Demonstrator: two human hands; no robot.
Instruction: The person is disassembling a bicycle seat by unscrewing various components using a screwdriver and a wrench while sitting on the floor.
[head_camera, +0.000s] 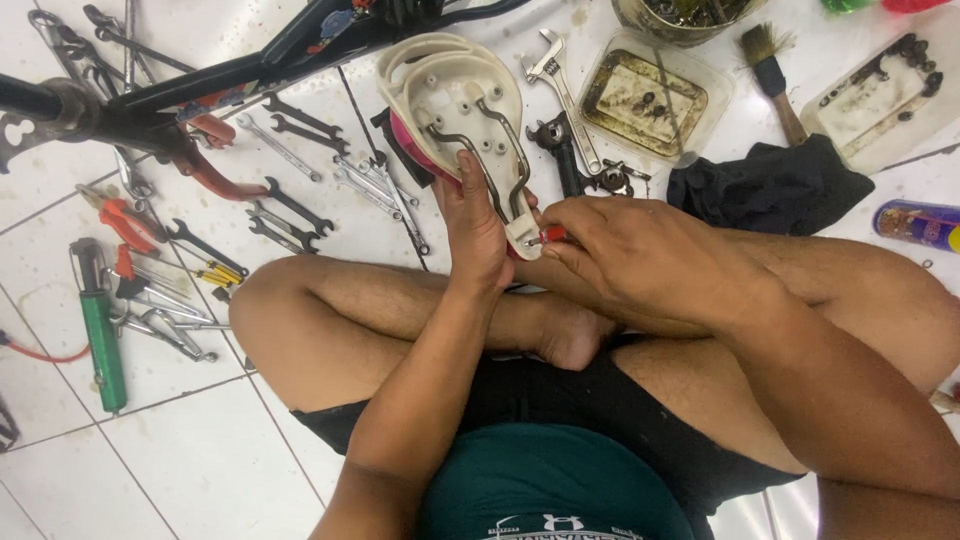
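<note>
Sitting cross-legged on the white tile floor (200, 470), we are working right over our shins, nearest things first. Our left hand (474, 235) is standing upright with its palm against the left side of the upturned bicycle saddle (455, 105), thumb pressing up on the metal rails (500, 165), so it is gripping the saddle and steadying it. Our right hand (630, 250) is coming in from the right, fingers pinched narrow around a small red-handled tool (552, 236), and we are holding its tip at the saddle's near end.

That is the relation everything is turning on: the saddle is lying straight ahead of both hands, its long axis running from the narrow end at our fingers up and slightly left to the broad end near the bicycle frame (200, 80). The underside is facing us, cream shell showing, a pink edge peeking out on the left. Both hands are touching the near end; the left one is reaching farther up the shell.

Looking farther out, we are seeing spanners (290, 200) spread on the tiles to the left, a green pump (100, 340) well apart at the left edge, an adjustable wrench (560, 85) just beside the saddle's right, then a greasy plastic tray (645, 100), a paintbrush (775, 75) and a black rag (765, 185).
</note>
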